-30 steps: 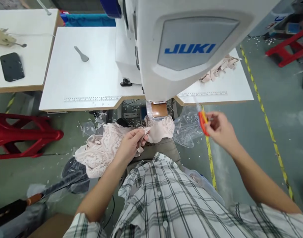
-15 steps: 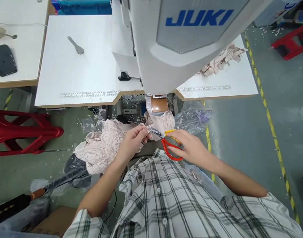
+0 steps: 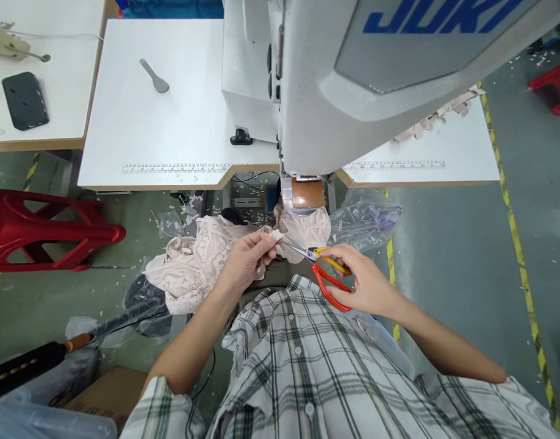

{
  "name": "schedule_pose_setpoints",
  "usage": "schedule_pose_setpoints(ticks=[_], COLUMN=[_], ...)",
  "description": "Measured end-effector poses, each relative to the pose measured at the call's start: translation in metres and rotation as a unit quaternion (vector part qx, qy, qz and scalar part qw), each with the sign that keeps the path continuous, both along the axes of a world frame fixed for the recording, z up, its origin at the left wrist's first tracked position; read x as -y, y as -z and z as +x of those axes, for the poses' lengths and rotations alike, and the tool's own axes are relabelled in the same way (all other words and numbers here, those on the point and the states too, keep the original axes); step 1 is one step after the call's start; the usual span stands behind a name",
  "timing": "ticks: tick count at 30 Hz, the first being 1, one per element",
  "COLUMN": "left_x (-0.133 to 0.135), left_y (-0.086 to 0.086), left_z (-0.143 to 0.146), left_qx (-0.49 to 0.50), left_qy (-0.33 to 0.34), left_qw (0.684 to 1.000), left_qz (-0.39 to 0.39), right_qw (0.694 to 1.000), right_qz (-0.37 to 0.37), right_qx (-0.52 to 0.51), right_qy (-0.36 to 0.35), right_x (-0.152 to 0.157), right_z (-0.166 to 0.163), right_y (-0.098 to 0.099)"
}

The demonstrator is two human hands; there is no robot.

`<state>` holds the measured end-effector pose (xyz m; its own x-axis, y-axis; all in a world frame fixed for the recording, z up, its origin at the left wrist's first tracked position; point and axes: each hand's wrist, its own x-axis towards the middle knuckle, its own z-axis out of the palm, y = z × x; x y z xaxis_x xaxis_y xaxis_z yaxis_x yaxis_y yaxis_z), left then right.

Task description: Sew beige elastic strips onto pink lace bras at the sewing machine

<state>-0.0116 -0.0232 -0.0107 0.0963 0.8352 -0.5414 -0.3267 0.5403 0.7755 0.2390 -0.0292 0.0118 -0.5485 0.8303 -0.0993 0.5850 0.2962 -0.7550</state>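
Below the machine, scissors point left toward lace.

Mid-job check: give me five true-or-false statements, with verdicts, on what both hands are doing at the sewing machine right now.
1. The right hand holds scissors with red and yellow handles. True.
2. The left hand lies flat on the white table. False: it pinches an edge of the pink lace fabric below the sewing machine.
3. The scissors' tips point toward the left hand's fingertips. True.
4. The black pad lies to the right of the sewing machine. False: it lies on the table at the far left.
5. A red stool stands on the floor at the left. True.
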Motion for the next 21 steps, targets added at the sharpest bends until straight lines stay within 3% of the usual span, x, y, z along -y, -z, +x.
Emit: schedule_pose_setpoints(ticks=[11, 17, 21], left_x=[0.002, 0.004, 0.008], left_y=[-0.015, -0.007, 0.004], left_z=[0.001, 0.001, 0.006], left_qx=[-0.178, -0.187, -0.140], left_qy=[0.027, 0.014, -0.020], left_qw=[0.982, 0.979, 0.988], left_qz=[0.062, 0.078, 0.068], right_qw=[1.000, 0.999, 0.999], right_qz=[-0.005, -0.034, -0.030], right_qx=[0.003, 0.007, 0.006], right_qy=[-0.001, 0.010, 0.015], right_x=[-0.015, -0.016, -0.013], right_z=[-0.028, -0.023, -0.016], right_y=[0.004, 0.000, 0.002])
